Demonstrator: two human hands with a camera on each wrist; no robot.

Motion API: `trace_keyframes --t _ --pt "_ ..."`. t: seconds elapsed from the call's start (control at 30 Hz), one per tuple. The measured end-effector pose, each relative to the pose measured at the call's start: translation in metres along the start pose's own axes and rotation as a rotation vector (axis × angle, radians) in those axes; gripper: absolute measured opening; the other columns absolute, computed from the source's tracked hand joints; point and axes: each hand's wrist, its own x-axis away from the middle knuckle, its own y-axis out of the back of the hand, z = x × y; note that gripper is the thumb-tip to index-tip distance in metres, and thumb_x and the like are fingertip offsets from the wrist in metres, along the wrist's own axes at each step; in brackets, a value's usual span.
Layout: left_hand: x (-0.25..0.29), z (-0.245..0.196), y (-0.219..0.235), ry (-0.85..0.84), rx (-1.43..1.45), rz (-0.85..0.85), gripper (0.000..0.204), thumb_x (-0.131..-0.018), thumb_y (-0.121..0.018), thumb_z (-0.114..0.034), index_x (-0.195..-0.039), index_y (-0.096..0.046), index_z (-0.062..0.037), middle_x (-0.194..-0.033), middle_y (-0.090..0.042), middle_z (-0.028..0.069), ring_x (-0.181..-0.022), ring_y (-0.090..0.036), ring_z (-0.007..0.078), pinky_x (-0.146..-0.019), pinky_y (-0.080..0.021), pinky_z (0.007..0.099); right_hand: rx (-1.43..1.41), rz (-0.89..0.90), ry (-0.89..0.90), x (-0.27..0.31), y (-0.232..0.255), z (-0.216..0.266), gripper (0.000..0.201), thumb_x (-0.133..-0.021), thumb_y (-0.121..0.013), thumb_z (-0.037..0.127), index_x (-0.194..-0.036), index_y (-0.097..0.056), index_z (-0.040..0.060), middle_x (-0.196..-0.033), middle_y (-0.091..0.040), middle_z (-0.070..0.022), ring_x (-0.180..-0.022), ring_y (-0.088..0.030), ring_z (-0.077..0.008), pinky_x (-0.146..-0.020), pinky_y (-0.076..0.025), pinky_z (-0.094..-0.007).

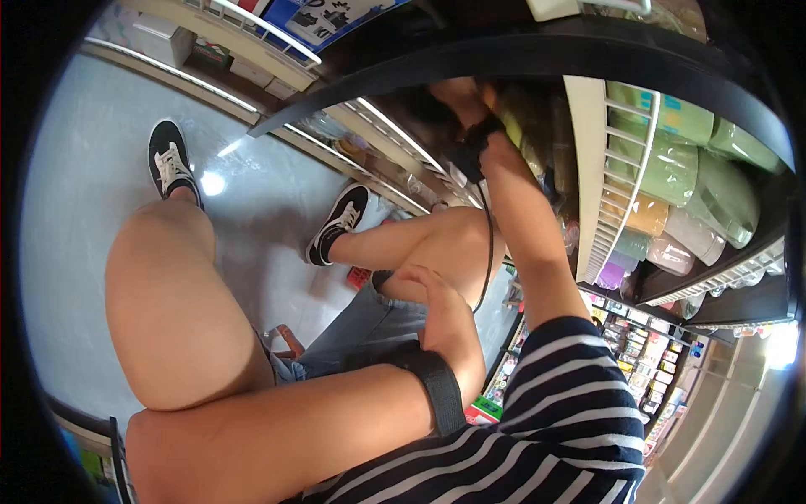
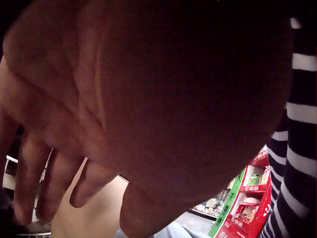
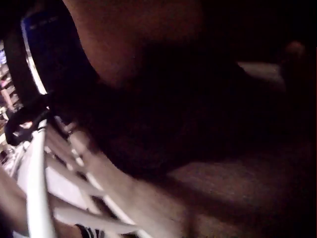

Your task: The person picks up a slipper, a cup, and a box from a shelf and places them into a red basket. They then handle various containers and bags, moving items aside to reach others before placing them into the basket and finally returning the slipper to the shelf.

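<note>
In the head view, the left hand lies over the bent leg by the denim shorts, with a dark strap at its wrist. Its palm and loosely extended fingers fill much of the left wrist view, holding nothing visible. The right hand reaches into a dark shelf space beneath a black curved edge; its fingers are mostly hidden. Deep shadow covers the right hand in the right wrist view, beside a white wire rack. Whether it holds anything cannot be seen.
Wrapped green goods sit behind a white wire guard at the right. Lower shelf edges run along the grey floor. A black cable hangs from the right wrist. A red and green display stands nearby.
</note>
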Motion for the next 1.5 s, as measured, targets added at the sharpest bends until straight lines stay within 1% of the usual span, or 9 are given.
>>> trace_keyframes --t 0.57,0.77,0.9,0.97,1.03,1.3,1.37,1.4,1.5 --pt "0.012 0.008 -0.018 0.152 0.180 -0.408 0.024 -0.082 -0.056 -0.016 -0.103 -0.065 -0.0061 -0.097 -0.065 0.0090 -0.094 -0.061 0.0239 -0.084 -0.044 0.0400 -0.325 0.179 0.027 0.015 -0.007 -0.001 0.038 -0.093 -0.045 0.024 -0.125 -0.055 0.0072 -0.133 -0.050 -0.0191 -0.129 -0.041 -0.0338 -0.108 -0.031 -0.0414" --pt "0.007 0.008 -0.025 0.126 0.153 -0.459 0.018 -0.079 -0.058 -0.015 -0.094 -0.064 -0.0076 -0.090 -0.064 0.0062 -0.088 -0.062 0.0199 -0.075 -0.045 0.0352 -0.306 -0.364 0.400 0.039 0.011 0.042 0.042 -0.091 -0.047 0.021 -0.129 -0.052 0.0061 -0.134 -0.050 -0.0199 -0.127 -0.044 -0.0371 -0.106 -0.036 -0.0427" --pt "-0.001 0.004 -0.037 0.155 0.155 -0.510 0.018 -0.078 -0.060 -0.017 -0.094 -0.064 -0.0085 -0.090 -0.065 0.0058 -0.085 -0.062 0.0190 -0.074 -0.046 0.0348 -1.062 0.519 -0.379 0.020 0.029 -0.015 0.060 -0.094 -0.039 0.049 -0.139 -0.041 0.0098 -0.152 -0.021 -0.0186 -0.141 -0.021 -0.0318 -0.114 -0.019 -0.0485" --pt "0.001 0.003 -0.036 0.161 0.161 -0.461 0.018 -0.078 -0.060 -0.016 -0.094 -0.064 -0.0082 -0.091 -0.065 0.0061 -0.086 -0.062 0.0193 -0.075 -0.046 0.0349 -0.376 0.208 -0.103 0.065 0.077 0.062 0.057 -0.096 -0.037 0.046 -0.142 -0.038 0.0122 -0.154 -0.019 -0.0168 -0.142 -0.019 -0.0263 -0.115 -0.016 -0.0458" --pt "0.004 0.004 -0.033 0.096 0.143 -0.413 0.019 -0.079 -0.059 -0.015 -0.096 -0.065 -0.0076 -0.093 -0.066 0.0069 -0.087 -0.062 0.0204 -0.076 -0.046 0.0360 -0.824 -0.007 0.103 0.043 -0.013 0.047 0.053 -0.097 -0.035 0.042 -0.141 -0.038 0.0124 -0.152 -0.024 -0.0160 -0.142 -0.020 -0.0280 -0.116 -0.014 -0.0456" --pt "-0.011 -0.006 -0.033 0.105 0.136 -0.331 0.024 -0.081 -0.058 -0.014 -0.103 -0.065 -0.0082 -0.097 -0.066 0.0055 -0.090 -0.063 0.0218 -0.077 -0.046 0.0389 -0.515 0.243 -0.152 0.038 0.041 0.041 0.037 -0.086 -0.050 0.020 -0.119 -0.058 0.0065 -0.104 -0.063 -0.0220 -0.090 -0.061 -0.0313 -0.082 -0.049 -0.0420" --pt "-0.012 -0.009 -0.033 0.061 0.158 -0.315 0.024 -0.081 -0.058 -0.015 -0.104 -0.065 -0.0081 -0.097 -0.066 0.0060 -0.090 -0.062 0.0217 -0.078 -0.046 0.0393 -0.365 -0.611 0.400 0.033 0.011 0.046 0.039 -0.080 -0.052 0.016 -0.117 -0.059 0.0061 -0.091 -0.067 -0.0182 -0.076 -0.063 -0.0311 -0.073 -0.050 -0.0434" --pt "-0.013 -0.010 -0.032 0.054 0.153 -0.312 0.024 -0.081 -0.058 -0.015 -0.104 -0.065 -0.0081 -0.097 -0.066 0.0060 -0.090 -0.062 0.0217 -0.078 -0.046 0.0393 -0.367 -0.612 0.390 0.030 0.011 0.036 0.039 -0.080 -0.052 0.016 -0.117 -0.059 0.0061 -0.091 -0.067 -0.0182 -0.076 -0.063 -0.0311 -0.073 -0.050 -0.0434" --pt "-0.015 -0.007 -0.030 0.117 0.140 -0.313 0.025 -0.081 -0.059 -0.015 -0.105 -0.064 -0.0076 -0.097 -0.066 0.0069 -0.091 -0.062 0.0221 -0.080 -0.046 0.0402 -0.369 0.397 -0.155 0.003 0.020 0.006 0.037 -0.087 -0.049 0.025 -0.118 -0.060 0.0075 -0.121 -0.055 -0.0171 -0.101 -0.059 -0.0291 -0.083 -0.049 -0.0425"
